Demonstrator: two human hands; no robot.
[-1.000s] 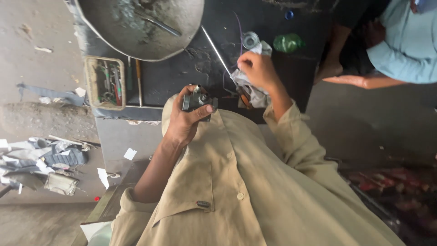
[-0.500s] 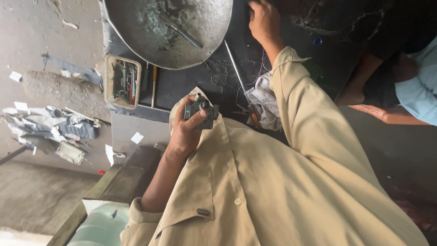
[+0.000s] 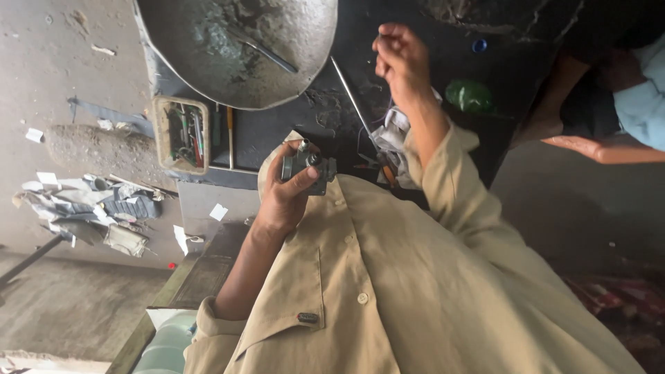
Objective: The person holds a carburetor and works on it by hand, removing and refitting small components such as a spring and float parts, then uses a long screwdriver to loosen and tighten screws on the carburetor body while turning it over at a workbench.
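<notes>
We're looking down our own tan shirt front, and our left hand (image 3: 287, 197) is wrapped tight around a small grey metal part (image 3: 308, 168), thumb pressed across its side, a stubby nozzle poking up from the top. The part sits just above our chest, at the near edge of the dark workbench (image 3: 415, 28), clear of the surface. Up ahead, our right hand (image 3: 400, 57) is reaching out over the bench toward its far side, fingers curled into a loose fist; whether it's pinching anything we cannot tell, the fingertips are turned away from us.

On the bench, a big dented metal pan (image 3: 228, 48) fills the far left corner, with a thin rod (image 3: 270, 57) lying inside it. Just near of the pan, at the left edge, sits a small rectangular tray (image 3: 181, 135) stuffed with bits and tools, and a screwdriver with an orange handle (image 3: 230, 135) lies right beside it. A long metal rod (image 3: 350, 100) runs diagonally between the pan and our right forearm, ending by a crumpled grey rag (image 3: 393, 138). A green bottle (image 3: 470, 95) lies to the right of that arm. Another person in a light blue sleeve (image 3: 641, 104) sits beyond the bench's right edge. Scraps of paper (image 3: 83, 208) litter the floor off to the left.
</notes>
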